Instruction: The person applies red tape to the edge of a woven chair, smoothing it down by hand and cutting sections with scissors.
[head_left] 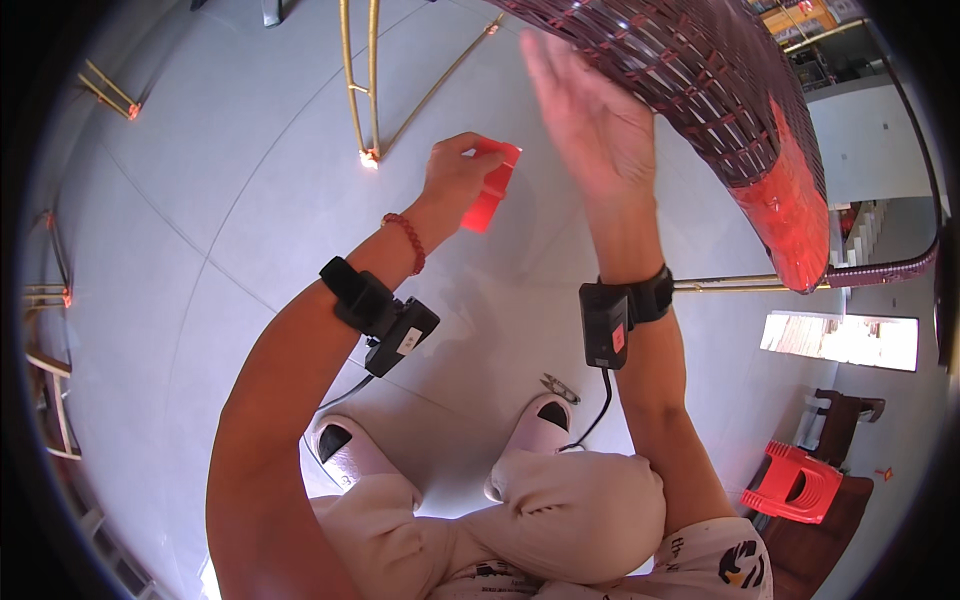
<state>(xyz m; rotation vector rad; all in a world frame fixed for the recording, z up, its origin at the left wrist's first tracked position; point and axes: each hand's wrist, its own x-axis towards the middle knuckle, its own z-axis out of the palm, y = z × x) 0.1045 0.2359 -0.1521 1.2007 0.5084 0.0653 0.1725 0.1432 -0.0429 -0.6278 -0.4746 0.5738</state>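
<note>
My left hand (462,178) pinches a translucent red strip (485,200) in the middle of the view. My right hand (595,125) is raised against the underside of a dark purple-brown woven seat (690,95), fingers stretched out and slightly blurred. The woven piece curves down at the right to an end covered in glossy red wrapping (785,225), with gold metal legs below it. Black devices with cables are strapped to both my forearms. A small pair of metal snips (560,388) lies on the floor by my right shoe.
Other gold metal legs (365,100) stand at the top and left edges on the grey tiled floor (240,200). A red plastic stool (775,480) rests on dark wooden furniture at the lower right, beside a wall. A bright opening shows at the right.
</note>
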